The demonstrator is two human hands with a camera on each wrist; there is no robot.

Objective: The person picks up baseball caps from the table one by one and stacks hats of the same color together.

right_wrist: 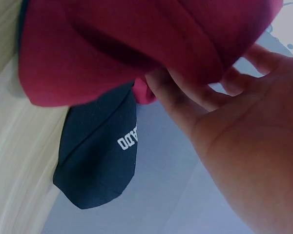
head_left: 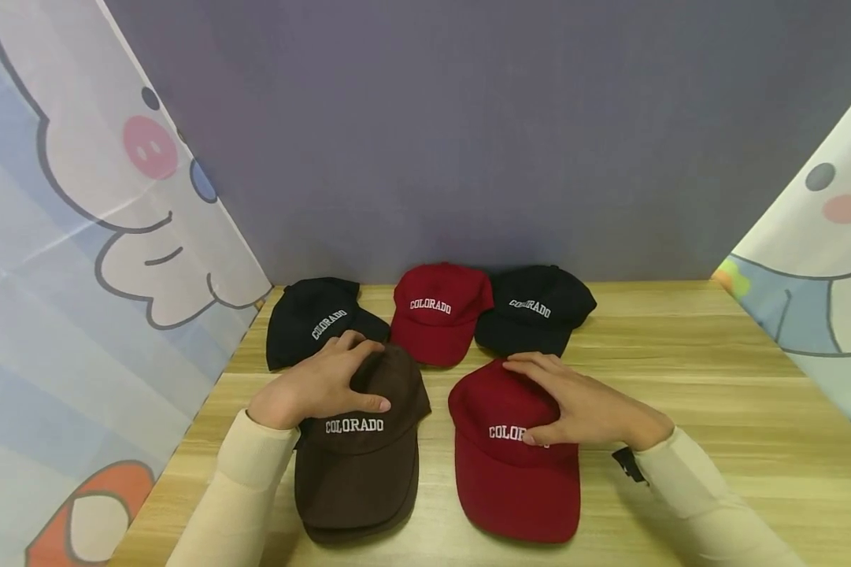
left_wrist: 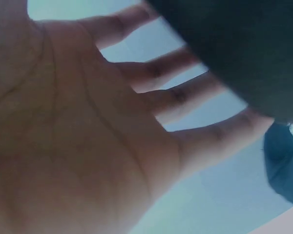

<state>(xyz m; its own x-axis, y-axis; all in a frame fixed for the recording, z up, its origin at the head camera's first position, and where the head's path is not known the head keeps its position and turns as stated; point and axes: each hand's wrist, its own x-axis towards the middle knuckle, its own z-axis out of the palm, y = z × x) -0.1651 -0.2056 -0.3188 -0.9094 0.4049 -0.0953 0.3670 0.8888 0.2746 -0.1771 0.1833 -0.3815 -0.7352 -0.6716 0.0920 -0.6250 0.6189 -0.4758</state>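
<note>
My left hand (head_left: 326,382) lies over the crown of a brown cap (head_left: 357,480) lettered COLORADO, its thumb across the front and its fingers toward the back. In the left wrist view these fingers (left_wrist: 215,139) are spread and nearly straight, their tips hidden by the dark crown. A second brim edge shows under the brown one. My right hand (head_left: 584,405) rests at the crown of a red cap (head_left: 517,488), thumb over part of the lettering. The right wrist view shows its fingers (right_wrist: 178,100) loosely bent behind the red cloth; the thumb is hidden there. Both caps sit on the table.
Along the back stand a black cap (head_left: 312,315), a smaller-looking red cap (head_left: 439,339) and another black cap (head_left: 531,331). Behind them rises a grey panel (head_left: 453,142). Printed cloths flank the wooden table (head_left: 701,378). A small black piece (head_left: 629,465) shows by the right sleeve.
</note>
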